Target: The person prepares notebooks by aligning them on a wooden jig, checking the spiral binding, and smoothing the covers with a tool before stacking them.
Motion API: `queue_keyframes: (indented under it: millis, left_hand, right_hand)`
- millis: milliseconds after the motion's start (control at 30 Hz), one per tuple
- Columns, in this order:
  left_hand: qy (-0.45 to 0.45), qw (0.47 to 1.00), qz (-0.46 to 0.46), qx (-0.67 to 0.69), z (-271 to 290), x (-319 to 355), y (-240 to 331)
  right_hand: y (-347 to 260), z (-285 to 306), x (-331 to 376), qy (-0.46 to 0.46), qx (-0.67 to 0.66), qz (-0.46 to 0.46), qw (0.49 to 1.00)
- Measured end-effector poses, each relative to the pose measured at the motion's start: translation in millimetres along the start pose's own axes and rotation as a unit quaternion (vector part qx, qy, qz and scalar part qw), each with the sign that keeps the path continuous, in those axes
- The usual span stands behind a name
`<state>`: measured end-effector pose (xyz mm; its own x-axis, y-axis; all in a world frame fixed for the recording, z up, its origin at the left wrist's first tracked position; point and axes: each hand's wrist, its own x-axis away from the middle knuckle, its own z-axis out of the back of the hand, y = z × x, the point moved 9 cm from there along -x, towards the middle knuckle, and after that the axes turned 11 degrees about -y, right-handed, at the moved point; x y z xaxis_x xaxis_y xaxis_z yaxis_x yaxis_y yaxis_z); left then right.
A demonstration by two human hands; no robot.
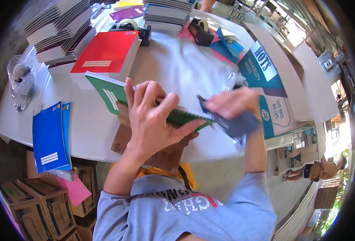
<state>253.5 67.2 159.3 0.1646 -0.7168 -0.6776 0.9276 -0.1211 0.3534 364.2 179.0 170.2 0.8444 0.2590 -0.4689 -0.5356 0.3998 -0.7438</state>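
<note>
Wht tbl [90,120]: bent-fingered L hand [150,114] holds ntbk [120,94].

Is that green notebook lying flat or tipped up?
Tipped up: the left hand holds the green notebook nearly on edge, its narrow white side facing up and green cover showing below.

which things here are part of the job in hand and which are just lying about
Part of the job, judging by the hands:
green-covered spiral notebook, in the left hand
blurred dark hand tool, in the right hand

Probably just lying about:
clear plastic bag
black tape dispenser at the back
blue-covered notebooks
</note>
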Motion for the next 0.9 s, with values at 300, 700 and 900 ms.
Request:
queue_keyframes:
  millis: [300,700,900]
  left_hand:
    - [-0.004,1.000,0.009,-0.014,-2,-4,-1]
    - [-0.043,0.999,-0.018,-0.007,0,-1,-5]
    - [-0.002,0.999,-0.002,0.043,-6,-4,-9]
  right_hand:
    - [29,16,10,0.072,0.143,-0.225,0.961]
    - [16,-6,2,0.081,-0.230,0.081,0.966]
    - [11,4,7,0.116,0.021,-0.004,0.993]
